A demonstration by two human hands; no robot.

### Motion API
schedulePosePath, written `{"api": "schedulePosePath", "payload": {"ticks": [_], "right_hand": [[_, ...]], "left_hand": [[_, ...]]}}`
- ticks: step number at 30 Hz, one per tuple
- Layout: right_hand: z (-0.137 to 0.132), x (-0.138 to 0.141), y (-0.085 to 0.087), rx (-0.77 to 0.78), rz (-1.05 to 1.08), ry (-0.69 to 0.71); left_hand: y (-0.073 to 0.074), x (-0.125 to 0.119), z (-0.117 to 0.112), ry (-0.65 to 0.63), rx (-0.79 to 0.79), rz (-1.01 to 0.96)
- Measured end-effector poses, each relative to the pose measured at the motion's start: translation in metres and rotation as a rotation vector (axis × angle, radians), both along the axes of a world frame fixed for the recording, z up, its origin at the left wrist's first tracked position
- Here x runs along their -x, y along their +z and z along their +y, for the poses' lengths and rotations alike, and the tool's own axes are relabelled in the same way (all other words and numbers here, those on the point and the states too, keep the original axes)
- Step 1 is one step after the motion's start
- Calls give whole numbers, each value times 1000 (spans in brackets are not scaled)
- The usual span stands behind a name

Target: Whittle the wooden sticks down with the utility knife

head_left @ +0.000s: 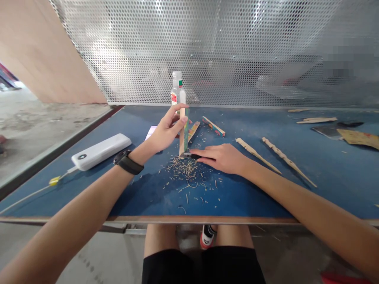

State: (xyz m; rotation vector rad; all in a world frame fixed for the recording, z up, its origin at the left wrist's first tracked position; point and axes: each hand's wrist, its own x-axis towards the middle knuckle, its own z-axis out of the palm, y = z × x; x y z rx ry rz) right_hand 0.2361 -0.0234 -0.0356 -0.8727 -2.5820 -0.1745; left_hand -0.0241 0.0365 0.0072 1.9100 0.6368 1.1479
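Note:
My left hand (170, 125) grips a wooden stick (183, 134) with painted green and yellow colour on one side, holding it upright over the table. Its lower end is just above a heap of pale wood shavings (186, 167). My right hand (220, 157) is closed around a small carving knife (191, 155), index finger stretched along it. The blade touches the stick near its bottom end. Behind the stick lie a painted wooden piece (194, 130) and another painted wooden stick (213, 126). The knife's handle is mostly hidden by my fingers.
On the blue table (237, 197) to the right lie two carved sticks (257, 154). A white power bank (102, 151) with a cable is on the left. A clear bottle (177, 88) stands at the back, before a perforated metal panel (207, 51). Sandpaper (359, 137) lies far right.

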Motion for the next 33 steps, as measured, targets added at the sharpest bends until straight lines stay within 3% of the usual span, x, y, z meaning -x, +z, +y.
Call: {"api": "schedulePosePath", "payload": {"ticks": [6,12,19,25,33], "right_hand": [[-5,1,0,-46,-97,33],[0,-3,5,-152,83,-85],[5,-5,4,-114,149,-89],[0,-4,0,59,43,68],[2,-4,-2,-33,66,0]], "left_hand": [[1,-1,-2,-15,-29,12],[0,-2,-2,9,7,-12],[-7,-3,4,107,-24,-29],[-7,-4,3,96,-5,-12],[-7,-3,4,68,-4,-30]]}}
